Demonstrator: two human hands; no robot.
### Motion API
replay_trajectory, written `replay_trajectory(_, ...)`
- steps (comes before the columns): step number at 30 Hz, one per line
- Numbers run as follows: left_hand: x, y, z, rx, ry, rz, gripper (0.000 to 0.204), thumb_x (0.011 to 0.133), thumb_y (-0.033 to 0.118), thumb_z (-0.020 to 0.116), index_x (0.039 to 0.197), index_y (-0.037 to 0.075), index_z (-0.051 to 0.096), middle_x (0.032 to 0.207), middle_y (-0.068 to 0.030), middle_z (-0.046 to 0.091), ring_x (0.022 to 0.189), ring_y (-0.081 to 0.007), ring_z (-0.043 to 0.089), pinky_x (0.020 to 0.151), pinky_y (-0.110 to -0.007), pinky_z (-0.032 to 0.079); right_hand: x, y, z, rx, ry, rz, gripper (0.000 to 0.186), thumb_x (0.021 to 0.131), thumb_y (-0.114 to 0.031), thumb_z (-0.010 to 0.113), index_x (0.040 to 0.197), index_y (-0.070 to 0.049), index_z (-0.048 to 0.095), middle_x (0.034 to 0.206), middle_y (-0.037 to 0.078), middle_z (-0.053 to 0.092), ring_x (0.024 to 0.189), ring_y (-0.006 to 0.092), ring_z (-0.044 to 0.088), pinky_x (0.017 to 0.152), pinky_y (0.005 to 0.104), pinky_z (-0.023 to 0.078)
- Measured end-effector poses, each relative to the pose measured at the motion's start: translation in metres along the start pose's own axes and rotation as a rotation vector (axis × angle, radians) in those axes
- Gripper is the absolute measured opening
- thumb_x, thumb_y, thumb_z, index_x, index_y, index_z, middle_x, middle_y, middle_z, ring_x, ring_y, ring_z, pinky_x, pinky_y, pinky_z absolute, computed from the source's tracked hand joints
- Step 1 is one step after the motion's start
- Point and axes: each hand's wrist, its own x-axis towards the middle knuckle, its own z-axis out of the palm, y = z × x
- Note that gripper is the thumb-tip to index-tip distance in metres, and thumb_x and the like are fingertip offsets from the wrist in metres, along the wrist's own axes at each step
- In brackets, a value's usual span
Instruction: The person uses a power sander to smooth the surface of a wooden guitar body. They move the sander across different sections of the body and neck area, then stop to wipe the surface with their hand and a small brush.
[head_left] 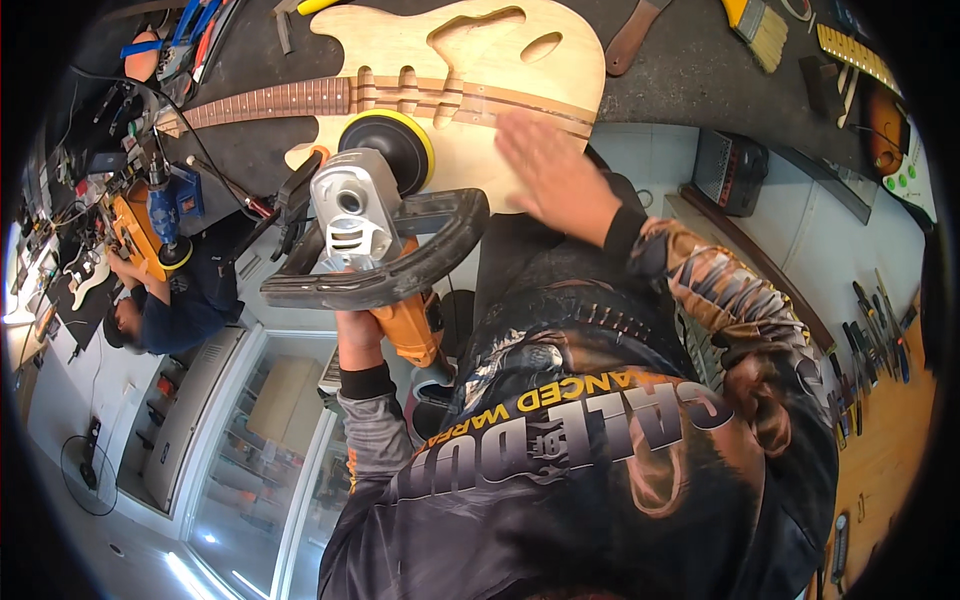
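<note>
An unfinished pale wood guitar body (536, 68) with routed cavities lies on the dark bench, its long fretted neck (240, 104) running left. My left hand (357, 330), partly hidden, grips an orange and silver power sander (400, 325) with a large black loop handle (465, 215). The sander's round black pad with a yellow rim (405, 145) is over or against the lower body of the guitar; I cannot tell if they touch. My right hand (555, 175) is spread flat on the guitar body's lower right, right of the pad, fingers extended and holding nothing.
A wooden-handled scraper (630, 35), brush (765, 45) and second neck (855, 55) lie at the bench's right. An amplifier (728, 172) stands below. Hand tools (880, 330) hang far right. At left, a co-worker (185, 310) is near a cluttered bench, a blue drill (170, 200) and black cables.
</note>
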Motion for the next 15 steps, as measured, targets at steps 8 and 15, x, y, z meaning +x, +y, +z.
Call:
replay_trajectory(8, 0.002, 0.014, 0.033, 0.008, 0.028, 0.06, 0.054, 0.113, 0.041, 0.063, 0.145, -0.002, 0.068, 0.137, -0.0164, 0.077, 0.12, -0.0263, 0.077, 0.107, -0.045, 0.061, 0.013, 0.045, -0.024, -0.282, -0.005, 0.026, 0.091, 0.108, -0.049, 0.067, 0.182, -0.011, 0.03, 0.189, 0.01, 0.029, 0.175, 0.0242, 0.025, 0.143, 0.0469, 0.02)
replay_trajectory(15, 0.0, 0.011, 0.037, 0.034, 0.074, 0.064, 0.039, 0.114, 0.035, 0.063, 0.127, 0.0, 0.074, 0.126, -0.014, 0.08, 0.113, -0.0233, 0.078, 0.101, -0.042, 0.063, 0.013, 0.029, -0.01, -0.048, -0.101, -0.185, 0.089, 0.108, -0.049, 0.067, 0.18, -0.008, 0.033, 0.187, 0.009, 0.033, 0.173, 0.0271, 0.03, 0.142, 0.0487, 0.024)
